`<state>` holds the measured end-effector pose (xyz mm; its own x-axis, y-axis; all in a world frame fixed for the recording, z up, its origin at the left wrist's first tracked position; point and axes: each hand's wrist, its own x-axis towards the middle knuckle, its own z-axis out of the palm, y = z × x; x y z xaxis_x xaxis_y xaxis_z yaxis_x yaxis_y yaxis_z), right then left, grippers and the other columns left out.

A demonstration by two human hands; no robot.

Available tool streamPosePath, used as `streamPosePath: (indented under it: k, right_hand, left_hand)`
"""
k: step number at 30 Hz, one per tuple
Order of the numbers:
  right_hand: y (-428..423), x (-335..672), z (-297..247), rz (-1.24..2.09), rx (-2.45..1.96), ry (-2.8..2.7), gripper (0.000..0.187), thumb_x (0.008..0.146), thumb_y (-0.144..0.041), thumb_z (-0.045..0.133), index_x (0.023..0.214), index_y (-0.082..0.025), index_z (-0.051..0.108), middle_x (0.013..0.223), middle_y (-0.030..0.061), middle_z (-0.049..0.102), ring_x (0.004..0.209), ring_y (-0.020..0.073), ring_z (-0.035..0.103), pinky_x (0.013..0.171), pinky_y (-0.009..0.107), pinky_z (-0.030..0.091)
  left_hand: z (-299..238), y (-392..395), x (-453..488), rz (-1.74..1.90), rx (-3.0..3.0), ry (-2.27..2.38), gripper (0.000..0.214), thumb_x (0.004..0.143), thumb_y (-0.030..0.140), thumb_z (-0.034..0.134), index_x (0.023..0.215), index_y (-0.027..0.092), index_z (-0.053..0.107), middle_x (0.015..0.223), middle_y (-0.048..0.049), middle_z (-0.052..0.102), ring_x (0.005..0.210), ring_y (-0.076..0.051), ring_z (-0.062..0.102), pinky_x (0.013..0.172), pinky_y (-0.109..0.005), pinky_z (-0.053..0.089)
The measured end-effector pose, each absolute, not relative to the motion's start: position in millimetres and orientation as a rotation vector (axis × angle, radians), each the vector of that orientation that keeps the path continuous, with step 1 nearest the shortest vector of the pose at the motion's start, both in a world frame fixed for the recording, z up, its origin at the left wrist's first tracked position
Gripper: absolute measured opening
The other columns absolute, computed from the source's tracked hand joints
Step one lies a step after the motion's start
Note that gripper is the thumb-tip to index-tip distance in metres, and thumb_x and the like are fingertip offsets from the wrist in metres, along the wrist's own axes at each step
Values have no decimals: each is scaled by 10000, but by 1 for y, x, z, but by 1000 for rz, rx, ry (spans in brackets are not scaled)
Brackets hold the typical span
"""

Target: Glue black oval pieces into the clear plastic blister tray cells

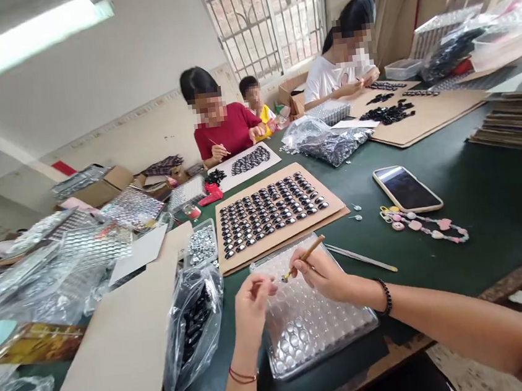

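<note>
Right hand (pixel 322 273) is up over the clear blister tray (pixel 275 368), and I've got the thin wooden stick (pixel 305 255) pinched between thumb and fingertips, its dark tip angled down and left. Left hand (pixel 251 305) comes in to meet it. Thumb and forefinger are pressed together right at that tip, the other fingers curled under. Is there a piece between them? Too small, I can't tell.

The tray sits at the near edge of the green table (pixel 476 198), directly below both hands, its rows of clear domes catching the light. Just beyond it lies the cardboard sheet (pixel 337 206), lined with rows of black oval stones (pixel 272 210). To the left of my left wrist slumps a plastic bag (pixel 193 327) of dark pieces, and a small tub (pixel 201 245) of silvery bits stands farther back.

Off to the right: a pale slim tool (pixel 361 258) near the tray, then a phone (pixel 407 189) lying face up, and a string of pink charms (pixel 425 225) beside it. Across the table, other people are bent over their own sheets.
</note>
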<state>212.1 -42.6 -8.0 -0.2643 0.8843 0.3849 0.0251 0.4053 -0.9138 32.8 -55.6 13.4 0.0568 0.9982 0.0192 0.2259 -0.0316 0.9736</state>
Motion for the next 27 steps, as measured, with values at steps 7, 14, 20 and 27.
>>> streamPosePath:
  k: [7, 14, 20, 27]
  right_hand:
    - [-45, 206, -4, 1312, -692, -1418, 288, 889, -411, 340, 788, -166, 453, 688, 3, 543, 352, 42, 390, 355, 190, 293]
    - [-43, 209, 3, 1300, -724, -1194, 306, 873, -434, 355, 771, -162, 452, 629, -21, 532, 316, 36, 369, 329, 189, 272]
    - [-42, 213, 5, 1259, -734, -1177, 280, 870, -408, 390, 748, -168, 465, 656, -7, 551, 347, 35, 377, 359, 188, 300]
    - [-27, 223, 11, 1482, -724, -755, 341, 787, -492, 485, 750, -153, 494, 617, -10, 548, 335, 33, 366, 345, 181, 264]
  left_hand:
    - [9, -62, 44, 982, 1250, 1279, 319, 629, 315, 698, 879, 123, 654, 762, -85, 679, 684, -181, 625, 699, -306, 492]
    - [20, -53, 45, 1098, 1162, 1366, 327, 610, 332, 703, 862, 126, 670, 793, -83, 686, 669, -177, 632, 683, -306, 509]
    - [19, -47, 74, 1124, 1117, 1311, 326, 627, 302, 699, 892, 119, 657, 781, -75, 683, 630, -145, 619, 665, -283, 513]
    - [34, -23, 50, 1140, 1289, 1441, 343, 658, 341, 659, 923, 124, 639, 800, -67, 676, 661, -141, 614, 694, -292, 508]
